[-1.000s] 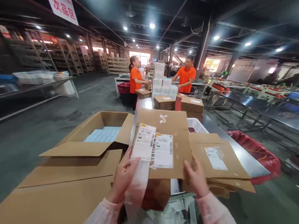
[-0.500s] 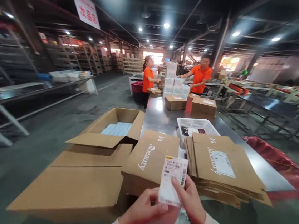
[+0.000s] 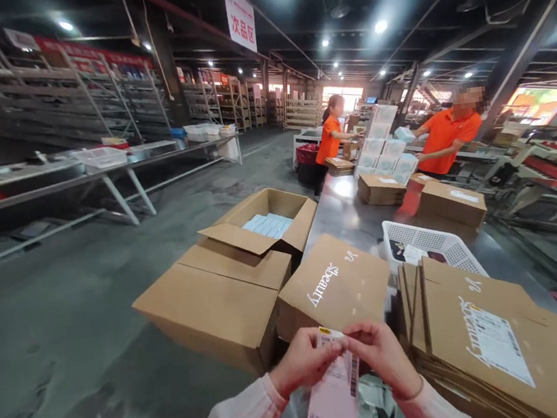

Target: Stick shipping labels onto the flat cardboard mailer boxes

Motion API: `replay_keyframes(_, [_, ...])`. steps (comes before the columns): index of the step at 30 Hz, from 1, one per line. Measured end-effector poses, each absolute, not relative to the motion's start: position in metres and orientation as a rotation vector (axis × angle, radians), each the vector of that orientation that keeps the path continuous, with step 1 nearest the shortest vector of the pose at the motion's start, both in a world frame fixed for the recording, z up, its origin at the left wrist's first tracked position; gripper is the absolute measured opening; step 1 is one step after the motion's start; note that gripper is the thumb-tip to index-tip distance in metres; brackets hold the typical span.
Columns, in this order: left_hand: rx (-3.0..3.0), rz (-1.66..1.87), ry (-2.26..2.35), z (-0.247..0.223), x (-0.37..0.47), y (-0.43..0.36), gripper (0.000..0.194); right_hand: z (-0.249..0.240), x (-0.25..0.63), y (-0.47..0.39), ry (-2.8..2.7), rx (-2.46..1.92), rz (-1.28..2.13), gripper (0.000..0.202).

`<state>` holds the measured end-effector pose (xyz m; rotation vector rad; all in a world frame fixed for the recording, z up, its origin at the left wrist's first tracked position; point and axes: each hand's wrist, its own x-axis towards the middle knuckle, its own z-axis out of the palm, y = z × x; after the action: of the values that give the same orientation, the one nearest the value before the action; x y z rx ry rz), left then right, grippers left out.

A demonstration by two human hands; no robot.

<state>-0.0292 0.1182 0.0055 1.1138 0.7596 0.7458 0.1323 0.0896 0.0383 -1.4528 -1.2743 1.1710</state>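
A printed shipping label (image 3: 334, 400) with a yellow corner and barcodes hangs down between my hands. My left hand (image 3: 305, 359) pinches its upper edge from the left. At the label's upper right, my right hand (image 3: 383, 357) grips with thumb and fingertips, close against the left fingertips. Just beyond my hands sits a stack of flat brown "sbeauty" cartons (image 3: 336, 276). To the right, another pile of flattened cartons (image 3: 500, 304) bears a white label (image 3: 502, 344) on top. Below the held label, crumpled pale plastic is partly hidden.
An open carton (image 3: 241, 230) with light blue boxes stands left of the metal table (image 3: 342, 218), behind a second carton (image 3: 228, 295). A white basket (image 3: 433, 238) holds small items. Two people in orange shirts (image 3: 333, 137) work at the far end beside stacked white boxes (image 3: 382, 143).
My view has swung left, so the scene sits further right. Both hands have shifted to the label's top edge, and the label now hangs lower.
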Motion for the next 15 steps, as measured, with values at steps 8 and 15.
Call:
replay_keyframes(8, [1.196, 0.902, 0.957, -0.029, -0.022, 0.134, 0.056, 0.016, 0.129, 0.102, -1.407, -1.551, 1.009, 0.04])
replay_keyframes(15, [0.932, 0.994, 0.996, -0.052, -0.021, 0.131, 0.069, 0.0, 0.167, 0.171, -1.348, -1.767, 0.433, 0.039])
